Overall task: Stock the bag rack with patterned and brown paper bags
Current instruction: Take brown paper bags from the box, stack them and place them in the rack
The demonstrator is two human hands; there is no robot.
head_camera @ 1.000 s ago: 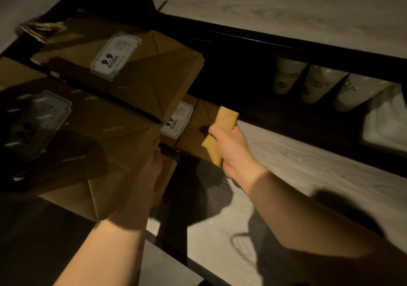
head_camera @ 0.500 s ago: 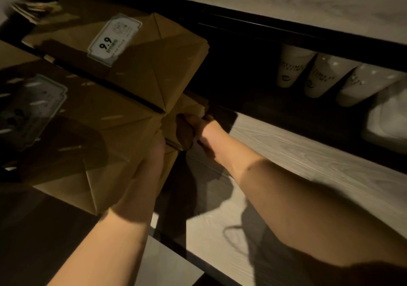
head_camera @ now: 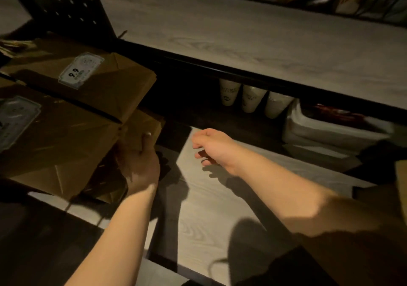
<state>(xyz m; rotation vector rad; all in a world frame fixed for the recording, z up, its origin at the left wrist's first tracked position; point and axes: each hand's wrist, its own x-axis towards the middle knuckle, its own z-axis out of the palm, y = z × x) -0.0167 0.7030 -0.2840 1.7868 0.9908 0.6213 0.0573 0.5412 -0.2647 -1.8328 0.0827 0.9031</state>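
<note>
While the left hand (head_camera: pixel 137 164) curls its fingers and thumb around the end of a small folded brown paper bag (head_camera: pixel 141 127), that bag lies tucked beneath two larger stacks of flat brown paper bags at the left. Its long axis runs from lower left to upper right, with the folded bottom end pointing toward the dark gap under the upper shelf. Most of it is hidden by the stacks above it and by the gripping hand. The farther stack of brown bags with a white "9.9" label (head_camera: pixel 92 80) overlaps the nearer stack of brown bags with a pale shaded label (head_camera: pixel 55 140), both angled the same way. The right hand (head_camera: pixel 211 146) hovers just beside them over the pale wood-grain lower shelf (head_camera: pixel 220 208), fingers loosely curled and holding nothing. Three white paper cups (head_camera: pixel 251 100) sit deep in shadow under the upper shelf, their print unreadable. A white rectangular tray (head_camera: pixel 326 131) is blurred, and the nearer label is too dim to read.
</note>
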